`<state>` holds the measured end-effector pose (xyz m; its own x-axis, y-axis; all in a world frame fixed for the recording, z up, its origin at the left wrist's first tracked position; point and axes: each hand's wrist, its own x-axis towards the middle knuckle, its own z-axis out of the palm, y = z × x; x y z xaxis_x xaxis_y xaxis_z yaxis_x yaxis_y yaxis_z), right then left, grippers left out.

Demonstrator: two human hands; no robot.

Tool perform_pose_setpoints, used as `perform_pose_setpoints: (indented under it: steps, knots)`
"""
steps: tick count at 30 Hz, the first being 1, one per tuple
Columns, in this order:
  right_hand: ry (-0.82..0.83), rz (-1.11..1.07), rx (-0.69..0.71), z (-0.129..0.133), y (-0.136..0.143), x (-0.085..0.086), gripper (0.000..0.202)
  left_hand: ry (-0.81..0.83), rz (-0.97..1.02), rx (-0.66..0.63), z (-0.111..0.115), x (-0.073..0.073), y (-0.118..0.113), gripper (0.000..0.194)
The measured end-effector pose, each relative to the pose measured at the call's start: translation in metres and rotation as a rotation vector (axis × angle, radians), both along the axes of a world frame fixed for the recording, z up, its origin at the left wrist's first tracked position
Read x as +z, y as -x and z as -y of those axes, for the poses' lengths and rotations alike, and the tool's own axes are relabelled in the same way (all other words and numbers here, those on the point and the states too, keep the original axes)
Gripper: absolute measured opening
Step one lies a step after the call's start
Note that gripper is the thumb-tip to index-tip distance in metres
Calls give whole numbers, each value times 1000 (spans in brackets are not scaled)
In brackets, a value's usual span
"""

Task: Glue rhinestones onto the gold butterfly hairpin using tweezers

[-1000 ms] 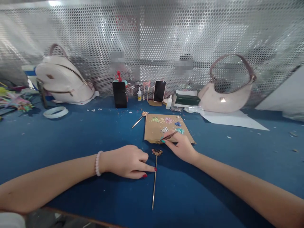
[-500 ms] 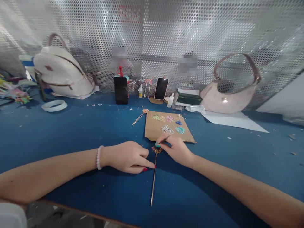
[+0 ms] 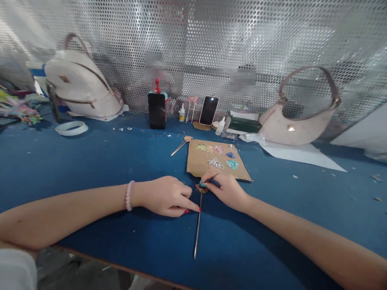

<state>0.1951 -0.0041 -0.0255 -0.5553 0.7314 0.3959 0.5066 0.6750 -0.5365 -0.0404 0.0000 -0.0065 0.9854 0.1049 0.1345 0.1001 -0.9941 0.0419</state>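
A gold hairpin (image 3: 197,231) with a long straight stick lies on the blue table, its ornate head (image 3: 198,188) pointing away from me. My left hand (image 3: 169,197) rests beside it, index finger stretched out and touching the stick below the head, thumb apart, the other fingers curled. My right hand (image 3: 227,189) is closed in a pinch at the head, around a thin dark tool (image 3: 216,175) that is mostly hidden by the fingers. Just beyond lies a cardboard piece (image 3: 199,165) with small heaps of coloured bits, among them turquoise bits (image 3: 232,164) and blue bits (image 3: 230,155).
A second hairpin (image 3: 181,146) lies left of the cardboard. Behind stand two phones, a black one (image 3: 157,112) and a pale-edged one (image 3: 209,110), with glue bottles (image 3: 182,113). A backpack (image 3: 81,86) and a handbag (image 3: 298,125) stand against the perforated metal wall. A white ring (image 3: 71,128) lies left.
The whole view has shifted slightly, with things appearing a little further right and higher. Both hands keep the same places on the hairpin.
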Motion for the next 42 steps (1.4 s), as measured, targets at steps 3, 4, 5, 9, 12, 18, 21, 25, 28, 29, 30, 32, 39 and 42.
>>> perform_pose_setpoints:
  steps: [3, 4, 5, 9, 12, 18, 21, 25, 28, 29, 30, 32, 39, 42]
  knots:
    - [-5, 0, 1, 0, 0, -1, 19, -4, 3, 2, 0, 0, 0, 32]
    - [-7, 0, 2, 0, -1, -1, 19, -5, 5, 2, 0, 0, 1, 32]
    - [-9, 1, 4, 0, -1, -1, 19, -6, 6, 2, 0, 0, 1, 32]
    - [-16, 4, 12, 0, -1, -1, 19, -11, 16, 1, 0, 0, 1, 32]
    - [-16, 8, 9, 0, -1, -1, 19, -15, 25, 1, 1, 0, 1, 31]
    - [-16, 10, 0, 1, -1, 0, 19, -17, 38, 0, 1, -1, 0, 30]
    - [-27, 3, -9, 0, -1, 0, 19, -16, 40, -1, 0, -1, 0, 31]
    - [-44, 7, -14, -1, -1, -1, 19, -13, 49, -3, 0, -1, 0, 30]
    - [-53, 19, 8, -1, -1, -1, 19, -12, 57, -4, 1, 0, 0, 29]
    - [-56, 22, 13, -1, 0, -2, 19, -12, 59, -4, 1, 0, 0, 29]
    - [-58, 24, 16, -1, 0, -2, 19, -12, 59, -4, 1, 0, 0, 29]
    - [-58, 25, 18, -1, 0, -2, 19, -13, 57, -2, 1, 0, 0, 29]
    - [-53, 16, 7, -1, 0, -2, 19, -12, 39, 7, 1, -1, 1, 30]
    - [-53, 5, -11, -2, 0, -3, 19, -9, 34, 5, 0, -1, 0, 31]
